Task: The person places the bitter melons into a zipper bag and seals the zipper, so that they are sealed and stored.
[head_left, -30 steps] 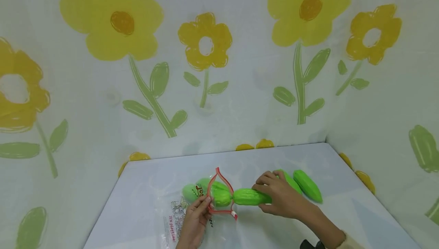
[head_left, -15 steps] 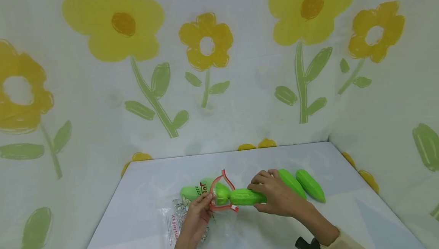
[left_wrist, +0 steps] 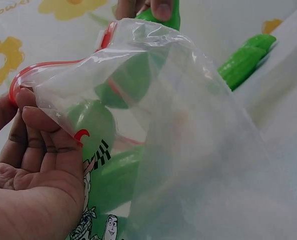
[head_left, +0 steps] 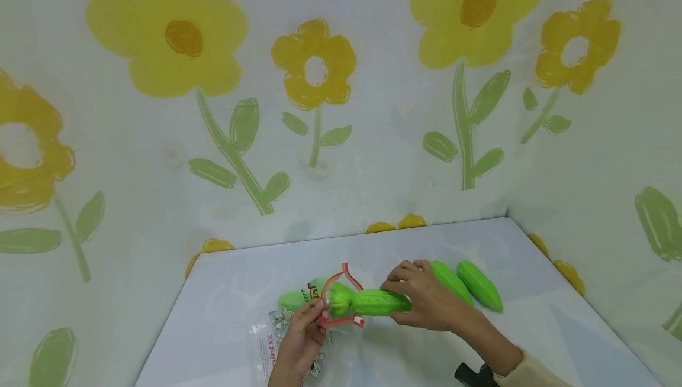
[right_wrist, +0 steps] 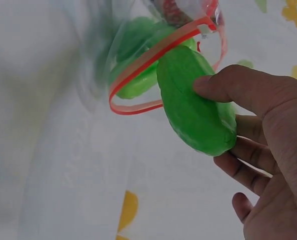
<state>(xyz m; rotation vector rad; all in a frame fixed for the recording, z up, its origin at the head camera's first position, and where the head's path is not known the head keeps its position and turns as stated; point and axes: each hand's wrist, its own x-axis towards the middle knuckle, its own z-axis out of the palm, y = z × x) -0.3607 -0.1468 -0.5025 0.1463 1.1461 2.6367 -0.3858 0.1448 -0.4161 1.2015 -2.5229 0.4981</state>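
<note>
A clear zip bag (head_left: 262, 339) with a red zip rim (right_wrist: 153, 55) and printed cartoon figures lies with its mouth spread toward the right. My left hand (head_left: 301, 336) pinches the near edge of that mouth between thumb and fingers. Inside the bag are several bright green, ridged, cucumber-like vegetables (left_wrist: 108, 170). Another such green vegetable (head_left: 375, 302) is held by its right end in my right hand (head_left: 431, 301), thumb on one side and fingers on the other. Its far tip is at the bag's mouth, against a green one inside.
Two more green vegetables (head_left: 479, 286) lie side by side on the white table (head_left: 229, 280), behind and right of my right hand. A black object (head_left: 471, 375) shows by the right sleeve at the bottom edge. A flower-printed cloth wall (head_left: 367, 192) stands behind the table.
My right hand has moved left with the green vegetable, bringing it closer to the bag's mouth. The left hand keeps its hold on the rim.
</note>
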